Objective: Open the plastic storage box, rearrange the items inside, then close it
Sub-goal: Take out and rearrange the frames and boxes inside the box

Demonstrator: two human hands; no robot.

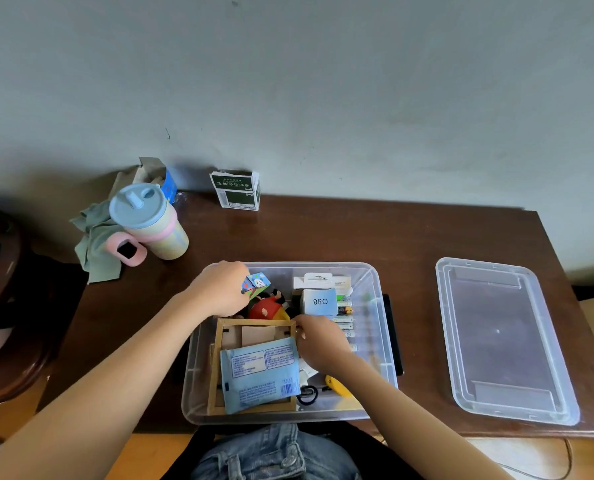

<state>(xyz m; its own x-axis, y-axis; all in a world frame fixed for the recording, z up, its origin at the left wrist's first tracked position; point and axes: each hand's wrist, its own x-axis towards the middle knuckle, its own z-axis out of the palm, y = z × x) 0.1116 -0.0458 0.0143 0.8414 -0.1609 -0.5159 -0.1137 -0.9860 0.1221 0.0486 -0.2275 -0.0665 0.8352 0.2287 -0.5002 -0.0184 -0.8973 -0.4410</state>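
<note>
The plastic storage box [371,282] is sitting open on the brown bench [323,233], directly in front of the person, with its clear lid [503,341] lying well apart to the right. The risk here is crowding: the colourful cube [257,285] being shifted could knock the red toy figure [267,306] or end up standing too high for the lid to close flat. The left hand [221,289] is reaching into the far left corner, fingers curled around the cube. The right hand [318,341] is bending down at the wooden frame [254,323], fingertips pinching its far right corner, beside a blue packet [259,374].
</note>
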